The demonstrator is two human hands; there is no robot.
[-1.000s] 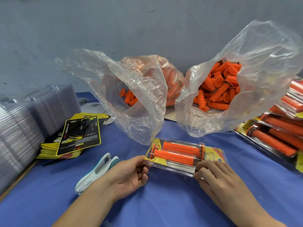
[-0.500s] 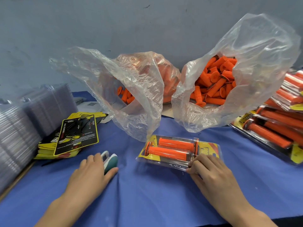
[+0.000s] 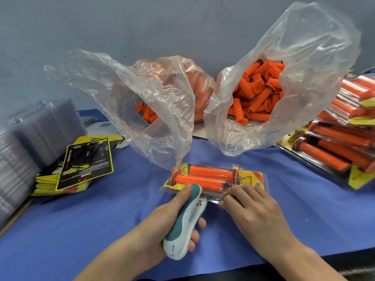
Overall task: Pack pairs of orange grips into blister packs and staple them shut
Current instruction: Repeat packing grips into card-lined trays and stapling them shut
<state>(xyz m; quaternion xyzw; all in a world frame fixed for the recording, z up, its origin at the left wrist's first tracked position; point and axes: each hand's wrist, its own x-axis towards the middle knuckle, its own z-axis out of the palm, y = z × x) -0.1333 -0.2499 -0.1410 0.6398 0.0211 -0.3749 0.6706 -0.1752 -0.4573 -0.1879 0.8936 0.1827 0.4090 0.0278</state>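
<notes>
A clear blister pack (image 3: 250,180) with a yellow card holds two orange grips (image 3: 205,178) side by side on the blue cloth. My left hand (image 3: 162,222) grips a teal and white stapler (image 3: 185,222), thumb on top, its nose at the pack's near edge. My right hand (image 3: 253,211) lies on the pack's near right edge, fingertips pressing the plastic down. Two open clear bags behind hold loose orange grips: one at the centre (image 3: 154,110), one to the right (image 3: 257,92).
Stacks of empty clear blister shells (image 3: 30,142) stand at the left. A pile of yellow and black cards (image 3: 81,161) lies beside them. Packed blister packs (image 3: 341,147) are heaped at the right. The table's front edge runs close below my arms.
My left hand left the pack, took the stapler from the cloth at the left and brought it to the pack's near edge. My right hand stayed on the pack.
</notes>
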